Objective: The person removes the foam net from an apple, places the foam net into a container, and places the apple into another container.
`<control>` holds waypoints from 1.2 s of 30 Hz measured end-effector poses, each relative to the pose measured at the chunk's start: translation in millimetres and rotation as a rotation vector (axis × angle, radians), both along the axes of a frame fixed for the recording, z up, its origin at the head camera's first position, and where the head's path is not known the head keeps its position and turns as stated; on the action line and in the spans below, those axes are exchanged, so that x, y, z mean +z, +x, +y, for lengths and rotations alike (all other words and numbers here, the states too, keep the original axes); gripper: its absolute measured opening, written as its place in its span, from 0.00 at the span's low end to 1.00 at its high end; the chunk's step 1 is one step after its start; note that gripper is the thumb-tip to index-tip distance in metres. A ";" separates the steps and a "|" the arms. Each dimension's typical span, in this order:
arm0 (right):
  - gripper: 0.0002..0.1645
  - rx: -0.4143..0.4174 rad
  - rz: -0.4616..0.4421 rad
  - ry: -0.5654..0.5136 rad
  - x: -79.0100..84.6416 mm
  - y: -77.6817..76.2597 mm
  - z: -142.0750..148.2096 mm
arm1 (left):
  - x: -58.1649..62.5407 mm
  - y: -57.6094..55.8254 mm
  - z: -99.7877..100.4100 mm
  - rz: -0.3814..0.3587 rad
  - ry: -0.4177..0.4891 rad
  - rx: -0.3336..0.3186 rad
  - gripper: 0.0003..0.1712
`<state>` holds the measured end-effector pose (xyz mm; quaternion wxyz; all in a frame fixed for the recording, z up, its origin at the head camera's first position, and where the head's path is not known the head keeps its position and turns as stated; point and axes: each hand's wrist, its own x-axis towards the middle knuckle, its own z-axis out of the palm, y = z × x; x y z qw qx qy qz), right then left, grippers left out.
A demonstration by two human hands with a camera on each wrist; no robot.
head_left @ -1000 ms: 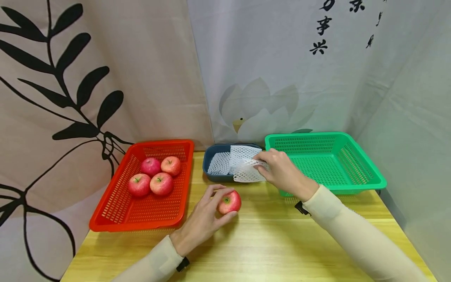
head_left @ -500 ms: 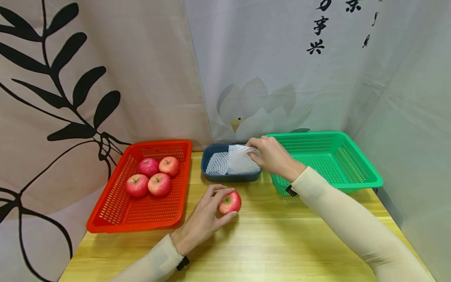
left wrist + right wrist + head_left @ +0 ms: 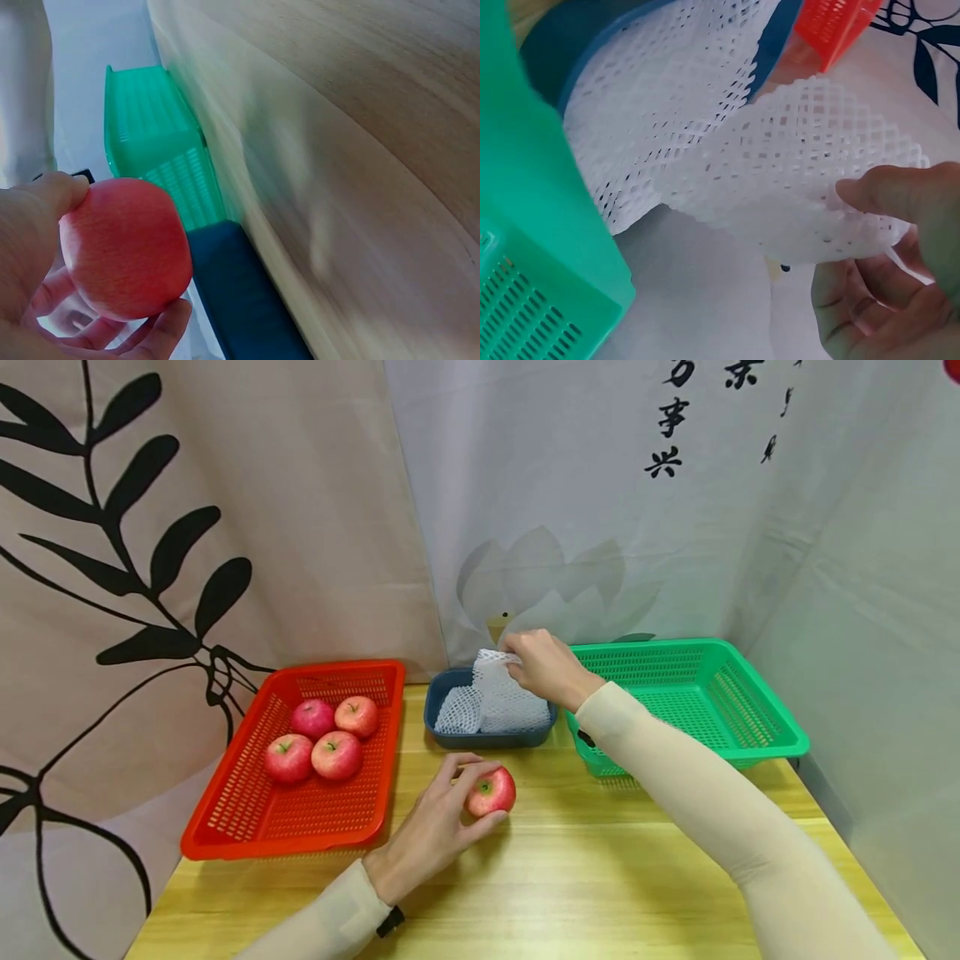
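My left hand [image 3: 427,833] grips a red apple [image 3: 492,792] over the front middle of the wooden table. In the left wrist view, thumb and fingers curl around the sides of that apple [image 3: 127,249]. Above the dark blue box [image 3: 487,742], my right hand [image 3: 551,667] pinches the upper edge of a white foam fruit net [image 3: 799,176] between thumb and fingers. More white foam nets [image 3: 459,712] lie in the box under it. Where the pinched net's lower end stops among the others is hard to tell in the head view.
A red basket [image 3: 292,839] with several apples [image 3: 337,755] stands at the left. At the right is a green basket [image 3: 765,752], close beside the blue box. A printed cloth [image 3: 330,527] hangs behind the table.
My right hand has moved left and up, from the box's front right to above its back, still pinching a foam net. The left hand and its apple have stayed nearly in place.
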<state>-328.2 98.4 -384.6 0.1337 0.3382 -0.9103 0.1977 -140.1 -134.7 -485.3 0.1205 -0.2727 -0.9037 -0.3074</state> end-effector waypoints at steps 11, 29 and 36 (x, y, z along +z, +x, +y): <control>0.13 -0.150 0.024 0.053 -7.3 -23.5 -18.5 | -1.7 -0.1 0.8 0.006 0.006 -0.006 0.36; 0.17 -0.070 -0.294 0.283 -30.6 -16.1 -32.4 | -1.6 1.0 0.6 -0.028 0.001 -0.011 0.37; 0.27 -0.021 -0.453 0.346 -37.8 -12.2 -40.5 | -1.7 1.2 0.2 -0.026 0.008 -0.019 0.38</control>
